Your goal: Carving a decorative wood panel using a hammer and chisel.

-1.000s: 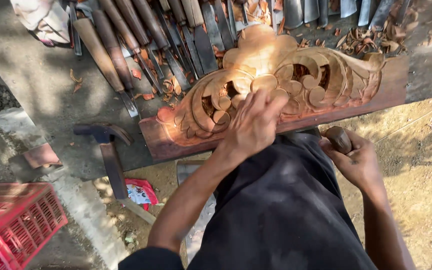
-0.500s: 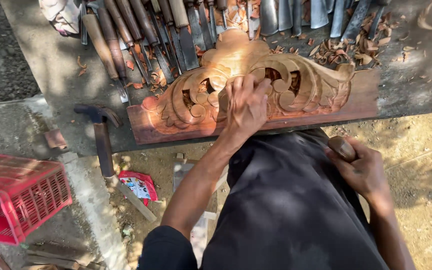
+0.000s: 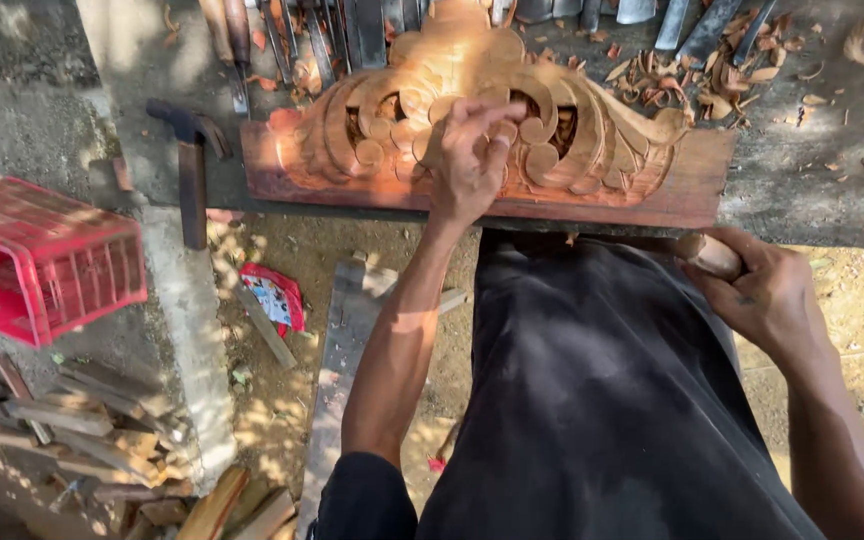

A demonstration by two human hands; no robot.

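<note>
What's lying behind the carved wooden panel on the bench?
Behind the carved panel lies a row of chisels, with wood chips to the right. The left hand rests on the carving and covers part of it. The chisels' far ends run out of frame.

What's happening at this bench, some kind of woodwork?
Yes, wood carving. A person leans over a stone bench, their left hand with its fingertips on the middle of an ornate carved wooden panel of scrolls and leaves. Their right hand grips a wooden handle below the bench edge. A row of chisels and wood chips lie behind the panel, and a hammer to its left.
</note>
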